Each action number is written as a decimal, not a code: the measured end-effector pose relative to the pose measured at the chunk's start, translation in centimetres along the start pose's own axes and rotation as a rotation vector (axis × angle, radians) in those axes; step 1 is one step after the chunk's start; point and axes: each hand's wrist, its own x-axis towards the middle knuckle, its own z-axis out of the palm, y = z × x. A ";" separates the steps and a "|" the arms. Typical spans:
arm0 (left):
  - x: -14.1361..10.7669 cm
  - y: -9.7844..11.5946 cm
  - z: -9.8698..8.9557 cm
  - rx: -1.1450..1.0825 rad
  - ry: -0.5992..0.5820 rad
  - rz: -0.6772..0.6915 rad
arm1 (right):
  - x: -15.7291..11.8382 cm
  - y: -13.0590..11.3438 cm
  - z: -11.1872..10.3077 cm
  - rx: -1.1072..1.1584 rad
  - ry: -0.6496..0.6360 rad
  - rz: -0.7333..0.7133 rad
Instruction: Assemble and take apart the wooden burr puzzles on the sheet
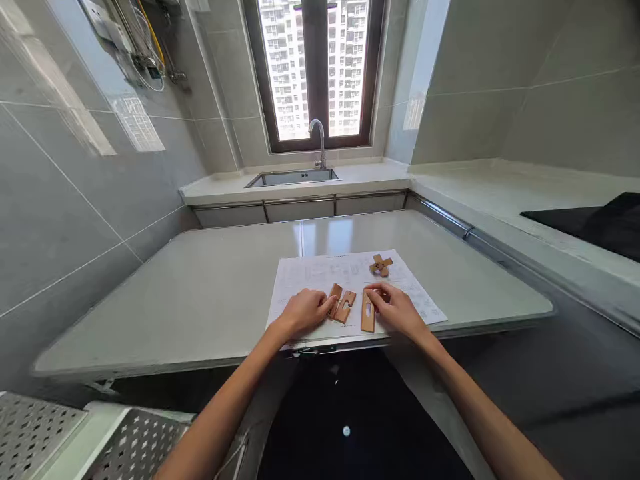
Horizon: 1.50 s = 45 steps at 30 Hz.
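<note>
Three flat wooden puzzle pieces lie near the front edge of a printed paper sheet (pixel 315 270). My left hand (pixel 306 312) has its thumb and fingers closed at the leftmost wooden piece (pixel 335 293), hiding part of it. Just right of that is a notched wooden piece (pixel 345 307), which my left hand does not hold. My right hand (pixel 395 308) grips the upper right edge of a long wooden piece with an oval slot (pixel 368 323). Farther back on the sheet sits a cross-shaped wooden assembly (pixel 381 265).
The pale tabletop (pixel 210 287) stretches left and right of the sheet. Behind it are a counter with a sink (pixel 295 177), a faucet (pixel 320 143) and a window. A black item (pixel 600 223) rests on the right-hand counter. Perforated panels (pixel 135 443) stand at the lower left.
</note>
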 end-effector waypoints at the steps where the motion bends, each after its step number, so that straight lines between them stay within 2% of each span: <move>1: 0.0 0.0 0.1 0.003 -0.001 0.004 | 0.0 0.0 0.2 -0.008 0.012 0.011; 11: 0.2 -0.1 1.2 0.057 0.068 0.088 | 0.2 0.0 1.7 -0.068 0.117 0.025; 17: 0.3 0.0 1.9 0.022 0.191 0.127 | 0.2 0.0 2.2 -0.085 0.150 -0.010; 21: 0.4 0.4 2.4 -0.063 0.259 0.255 | 0.3 0.0 2.5 -0.084 0.160 -0.030; 25: 0.5 0.7 3.1 -0.158 0.214 0.438 | 0.3 0.1 2.6 -0.077 0.168 -0.042; 28: 0.7 1.0 3.5 -0.210 0.183 0.489 | 0.2 0.1 2.6 -0.070 0.180 -0.039; 32: 1.1 1.0 3.9 -0.245 0.189 0.451 | 0.0 0.1 2.6 -0.055 0.184 -0.031; 36: 2.1 0.4 4.2 -0.229 0.244 0.368 | 0.0 0.1 2.6 -0.048 0.210 -0.021; 45: 5.1 -2.8 4.7 -0.085 0.534 -0.031 | -0.1 0.0 2.7 -0.030 0.195 -0.005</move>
